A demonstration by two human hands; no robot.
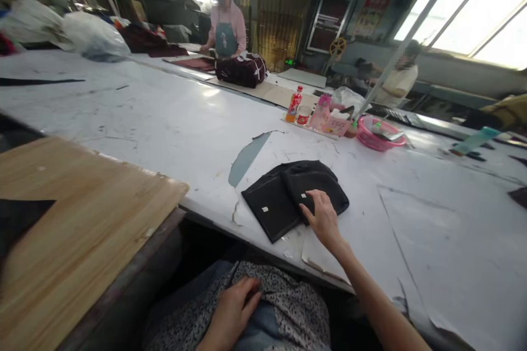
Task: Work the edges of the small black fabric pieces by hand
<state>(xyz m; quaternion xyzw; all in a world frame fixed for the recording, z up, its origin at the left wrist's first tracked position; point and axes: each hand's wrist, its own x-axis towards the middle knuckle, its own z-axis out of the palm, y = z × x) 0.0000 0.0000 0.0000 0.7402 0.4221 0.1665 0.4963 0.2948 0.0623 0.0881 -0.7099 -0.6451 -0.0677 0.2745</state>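
Two overlapping black fabric pieces (269, 197) with curved far edges lie on the white table near its front edge. A small white label (264, 209) sits on the left piece. Another white label (303, 195) is on the upper piece at the right. My right hand (323, 218) is over that upper piece, thumb and forefinger apart beside its label, with nothing visible between them. Low in the view, my left hand (234, 307) rests on my lap over a patterned garment (296, 307), its thumb apart and its fingers loosely bent.
A wooden board (90, 214) flanks the table at left. Beyond the black pieces stand a drink bottle (294, 104), a paper cup (303, 115) and a pink basket (379, 134). Across the table, a person in an apron (226, 38) stands behind a dark bundle (241, 70); another person (397, 85) is farther right.
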